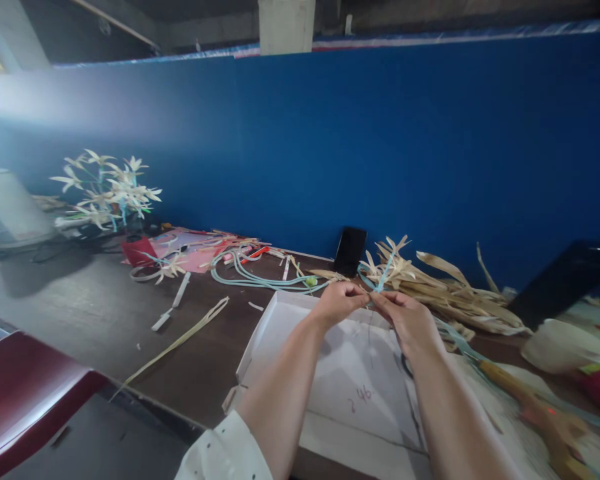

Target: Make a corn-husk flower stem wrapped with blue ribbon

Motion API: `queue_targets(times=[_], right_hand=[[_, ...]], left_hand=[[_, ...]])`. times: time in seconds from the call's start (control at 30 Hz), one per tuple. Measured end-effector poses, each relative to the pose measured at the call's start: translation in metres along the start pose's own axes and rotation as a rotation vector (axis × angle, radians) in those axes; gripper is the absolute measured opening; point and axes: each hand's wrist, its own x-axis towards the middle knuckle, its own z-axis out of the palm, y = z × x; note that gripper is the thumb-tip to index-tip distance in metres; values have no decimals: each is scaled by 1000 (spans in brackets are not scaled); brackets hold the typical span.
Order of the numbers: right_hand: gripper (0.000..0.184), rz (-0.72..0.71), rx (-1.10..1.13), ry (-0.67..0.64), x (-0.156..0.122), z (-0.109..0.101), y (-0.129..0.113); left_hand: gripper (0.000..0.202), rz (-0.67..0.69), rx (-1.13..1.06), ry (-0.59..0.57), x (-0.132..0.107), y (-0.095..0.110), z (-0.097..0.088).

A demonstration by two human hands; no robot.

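My left hand [341,301] and my right hand [404,316] meet above a white cardboard box lid [340,380]. The fingers of both are closed in a pinch on the light-blue stem of a pale dried-husk flower [395,260]. Its petals point up and away from me, close to a pile of dried husks [470,300]. A thin wire hangs below the fingers over the lid. The exact grip at the fingertips is too small to make out.
A black phone [351,251] leans on the blue partition [300,147]. Light-blue cord [265,280] lies coiled left of the hands. Finished husk flowers [113,190] stand at the far left; a single flower [173,267] lies nearer. A yellow-handled tool [520,390] and a white bowl [566,345] are right.
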Motion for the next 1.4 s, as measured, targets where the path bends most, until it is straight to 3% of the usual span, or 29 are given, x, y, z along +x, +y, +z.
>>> queue_targets(times=[0.4,0.6,0.87,1.1,1.2,1.4], right_hand=[[30,50,30,-8,-1,1,-3],[33,63,-7,5,0,2,-2],[34,190,95,-40,-3,-2,-8],[31,85,-79,42,-1,-1,-2],[32,33,-135,26,-2,0,-3],[33,58,-89,-1,-2,0,-5]], left_hand=[[26,1,-9,-77,1,-4,-2],[29,12,62,-25,2,0,0],[27,104,114,-19,3,-3,4],[16,158,274,85,1,-6,11],[16,127,243,95,1,-4,12],[20,45,184,125,1,-3,11]])
